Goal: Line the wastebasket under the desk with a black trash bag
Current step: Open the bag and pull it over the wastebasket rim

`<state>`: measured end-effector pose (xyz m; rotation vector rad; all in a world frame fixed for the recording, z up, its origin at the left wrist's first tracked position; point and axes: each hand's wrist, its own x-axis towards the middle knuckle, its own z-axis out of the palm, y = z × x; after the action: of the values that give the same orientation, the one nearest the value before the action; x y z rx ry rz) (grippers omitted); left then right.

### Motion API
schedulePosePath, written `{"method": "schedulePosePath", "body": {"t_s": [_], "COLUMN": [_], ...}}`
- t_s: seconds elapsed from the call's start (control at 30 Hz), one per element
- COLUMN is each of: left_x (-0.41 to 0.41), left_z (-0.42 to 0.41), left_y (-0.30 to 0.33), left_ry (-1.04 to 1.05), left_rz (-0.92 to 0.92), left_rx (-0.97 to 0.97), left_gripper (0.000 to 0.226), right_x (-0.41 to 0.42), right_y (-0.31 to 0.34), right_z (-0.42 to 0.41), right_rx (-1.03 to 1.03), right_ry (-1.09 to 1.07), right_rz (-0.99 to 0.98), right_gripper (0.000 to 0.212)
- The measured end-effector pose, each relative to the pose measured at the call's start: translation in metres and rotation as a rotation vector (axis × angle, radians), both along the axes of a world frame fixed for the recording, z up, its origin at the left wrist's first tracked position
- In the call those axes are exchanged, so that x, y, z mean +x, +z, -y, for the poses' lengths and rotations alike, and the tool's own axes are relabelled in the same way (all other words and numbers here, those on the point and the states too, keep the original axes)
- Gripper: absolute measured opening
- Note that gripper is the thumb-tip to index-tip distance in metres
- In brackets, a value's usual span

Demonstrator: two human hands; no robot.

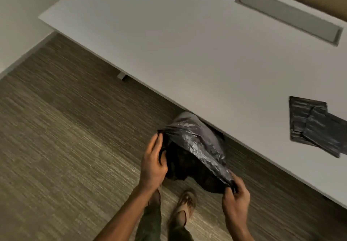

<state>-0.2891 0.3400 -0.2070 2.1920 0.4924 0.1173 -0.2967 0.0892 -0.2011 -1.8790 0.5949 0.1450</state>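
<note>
Two hands on one bag (195,147), both gripping its mouth edge. Left hand (153,165) is closed on the left side of the rim, fingers curled over the plastic, thumb on the outside. Right hand (235,194) pinches the gathered right corner of the rim, fingers bunched tight on it. Both forearms come in from the bottom of the frame.

Bag is black, thin, crinkled, held in the air between the hands with the mouth stretched open toward the camera; dark interior visible. Its far end reaches up to the desk (187,43) edge and slips partly under it.

Bin: cannot tell. Something grey-ish sits at the desk edge behind the bag top, but it may be bag plastic; no rim or wall reads clearly.

Desk is white, runs diagonally across the upper right. Grey cable tray (289,18) is recessed in its far part. Spare bags (315,126), folded flat, black, overlapping, lie on the desktop near the right edge, well apart from the hands. A desk foot (121,76) shows under the left part of the edge.

Floor is striped brown carpet (65,147). A shoe (185,203) and a dark trouser leg (152,220) are below the bag, between the arms.
</note>
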Motion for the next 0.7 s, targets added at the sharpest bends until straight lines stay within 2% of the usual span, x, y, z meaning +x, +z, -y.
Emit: {"method": "schedulePosePath", "body": {"t_s": [0.1,0.27,0.37,0.47,0.6,0.7], "left_x": [0.026,0.058,0.066,0.064,0.043,0.026], "left_z": [-0.004,-0.013,-0.016,-0.022,-0.033,-0.035], "left_y": [-0.064,-0.168,-0.211,-0.234,-0.23,-0.217], "left_ry": [-0.022,0.005,-0.014,0.056,0.222,0.299], "left_rz": [-0.104,-0.302,-0.384,-0.418,-0.301,-0.265], "left_rx": [-0.06,-0.09,-0.081,-0.092,-0.126,-0.15], "left_gripper": [0.061,0.059,0.047,0.044,0.065,0.066], "right_x": [0.019,0.044,0.047,0.044,0.023,0.017], "right_y": [-0.059,-0.17,-0.212,-0.227,-0.214,-0.203], "right_z": [-0.007,0.0,0.004,0.013,0.018,0.02], "right_rx": [-0.093,-0.129,-0.131,-0.081,0.045,0.144], "right_ry": [0.061,0.063,0.128,0.119,0.178,0.138], "right_rz": [-0.037,-0.245,-0.246,-0.291,-0.336,-0.319], "right_gripper": [0.05,0.041,0.044,0.04,0.026,0.036]}}
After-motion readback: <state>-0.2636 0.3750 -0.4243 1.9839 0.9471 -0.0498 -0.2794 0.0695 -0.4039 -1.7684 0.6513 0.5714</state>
